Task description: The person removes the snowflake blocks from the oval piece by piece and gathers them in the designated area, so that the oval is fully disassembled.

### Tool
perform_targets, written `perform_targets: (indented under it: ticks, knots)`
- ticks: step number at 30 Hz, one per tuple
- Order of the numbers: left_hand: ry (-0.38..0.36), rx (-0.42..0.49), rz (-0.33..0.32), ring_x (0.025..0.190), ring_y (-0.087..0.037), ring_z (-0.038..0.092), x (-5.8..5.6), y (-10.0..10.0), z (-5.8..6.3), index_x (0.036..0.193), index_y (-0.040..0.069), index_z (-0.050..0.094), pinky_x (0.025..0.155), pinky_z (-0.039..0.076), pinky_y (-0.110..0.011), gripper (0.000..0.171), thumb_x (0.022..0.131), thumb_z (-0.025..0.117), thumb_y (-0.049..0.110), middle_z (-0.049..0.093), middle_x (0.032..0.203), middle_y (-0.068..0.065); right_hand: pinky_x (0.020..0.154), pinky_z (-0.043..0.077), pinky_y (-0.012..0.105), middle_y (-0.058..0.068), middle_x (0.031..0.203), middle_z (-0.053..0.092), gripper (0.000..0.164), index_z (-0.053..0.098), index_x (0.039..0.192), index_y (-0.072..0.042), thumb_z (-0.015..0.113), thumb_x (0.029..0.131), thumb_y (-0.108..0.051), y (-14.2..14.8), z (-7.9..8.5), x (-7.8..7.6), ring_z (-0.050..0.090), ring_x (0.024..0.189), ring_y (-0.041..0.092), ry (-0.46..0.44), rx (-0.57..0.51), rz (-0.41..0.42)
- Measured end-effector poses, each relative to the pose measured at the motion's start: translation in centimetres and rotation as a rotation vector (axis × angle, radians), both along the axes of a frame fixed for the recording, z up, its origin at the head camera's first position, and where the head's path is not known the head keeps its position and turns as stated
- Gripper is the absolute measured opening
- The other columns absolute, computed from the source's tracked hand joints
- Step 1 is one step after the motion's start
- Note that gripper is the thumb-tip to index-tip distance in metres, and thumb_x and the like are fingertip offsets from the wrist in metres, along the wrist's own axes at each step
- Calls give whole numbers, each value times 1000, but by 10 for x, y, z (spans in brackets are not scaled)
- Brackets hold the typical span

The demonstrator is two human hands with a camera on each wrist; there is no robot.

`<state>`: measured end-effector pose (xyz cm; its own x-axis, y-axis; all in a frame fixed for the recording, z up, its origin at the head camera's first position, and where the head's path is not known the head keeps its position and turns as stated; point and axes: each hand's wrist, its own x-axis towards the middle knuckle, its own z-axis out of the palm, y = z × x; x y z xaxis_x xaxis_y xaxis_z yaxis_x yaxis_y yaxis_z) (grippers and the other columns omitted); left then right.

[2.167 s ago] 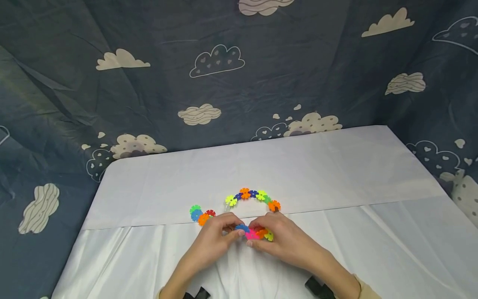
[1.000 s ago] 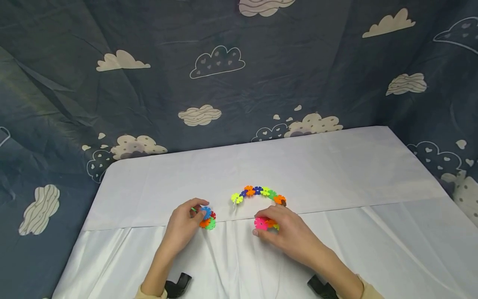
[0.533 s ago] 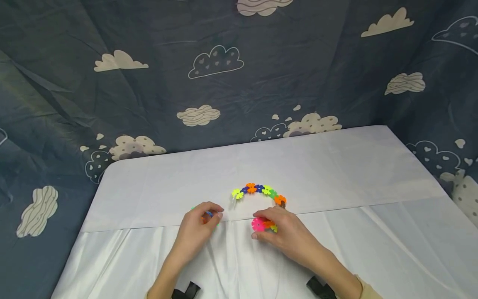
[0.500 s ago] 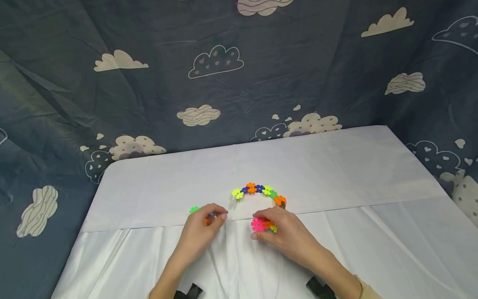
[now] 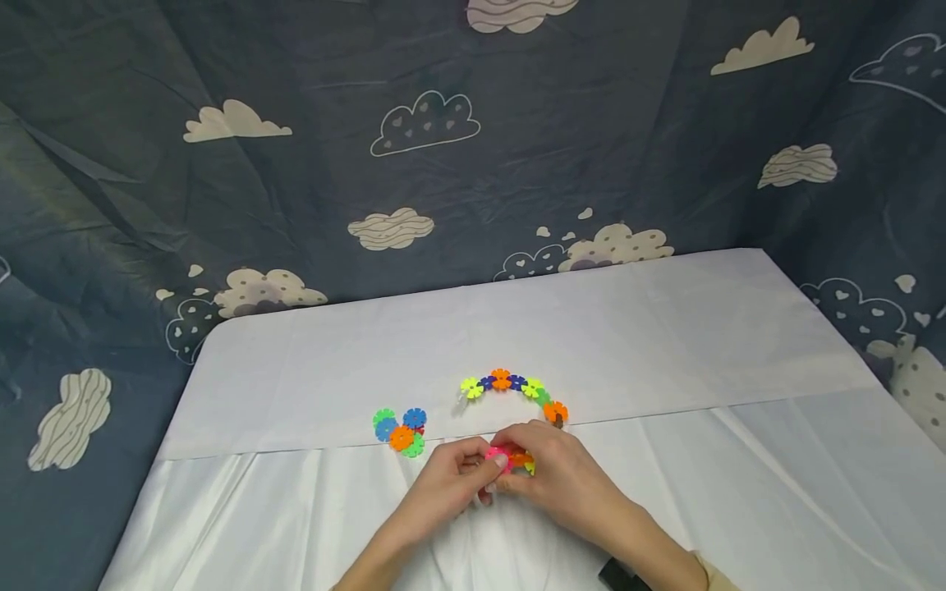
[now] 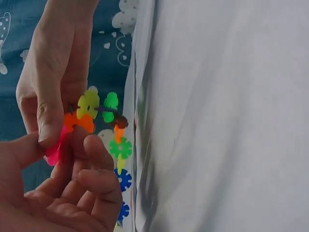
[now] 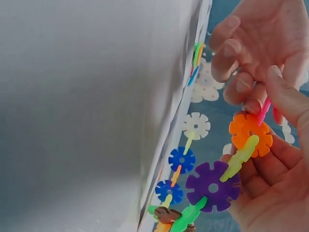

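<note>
As it curves, notched-disc chain [image 7: 199, 187], pink, orange, lime, purple

You are seeing smooth plastic on the pink disc [image 6: 54, 153] and smooth, opaque plastic on the purple disc [image 7: 202, 184], while the pale disc [image 7: 190, 128] is looking translucent. The white table cover [image 5: 332, 361] is showing softly shiny cloth; the backdrop [image 5: 310, 49] is showing matt, creased fabric.

Multicol. flower-disc chain [image 5: 532, 387], curved, far arc on wht. tbl. [image 5: 628, 336], pink near-end disc [image 6: 57, 149] pinched.
</note>
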<state>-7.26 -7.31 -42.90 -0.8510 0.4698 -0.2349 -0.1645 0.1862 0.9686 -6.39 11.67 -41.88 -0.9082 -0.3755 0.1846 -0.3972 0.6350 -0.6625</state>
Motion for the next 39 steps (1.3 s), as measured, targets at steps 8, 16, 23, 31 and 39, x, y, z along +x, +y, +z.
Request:
perform_targets:
  ticks: [8,16,23,31,39]
  knots:
    - [-109,84,84,48,-16,40,-2,0,-1,87,1,66,44,32,-22,23,94,67,24,59,65,-7,82,49,29,-22,101,61,39,68,111,-25,83,78,-38,3,3,0,54,94,0,4,27,25]
    - [-110,93,76,56,-18,47,-6,-8,4,83,-2,64,48,35,-21,23,92,68,19,61,70,-10,80,45,29,-24,91,59,12,72,103,-26,71,91,-25,12,5,-4,52,85,1,18,78,142]
    - [-94,118,17,61,-20,50,-6,-12,5,85,-5,64,51,35,-22,25,93,67,19,62,72,-7,81,44,27,-21,84,60,11,74,97,-22,65,95,-16,11,2,-6,52,78,0,49,28,241]
    - [-17,17,118,62,-19,52,-7,-10,4,79,-1,62,50,37,-22,24,91,69,18,60,67,-8,75,47,26,-19,85,63,12,73,94,-20,62,98,-22,10,0,-3,53,79,0,10,17,147]
    - [72,-100,173,56,-17,47,-19,-29,8,93,2,66,50,38,-23,20,99,58,19,58,72,-12,76,49,27,-18,86,56,14,67,94,-19,58,101,-27,9,-2,-5,53,80,1,-15,57,68]
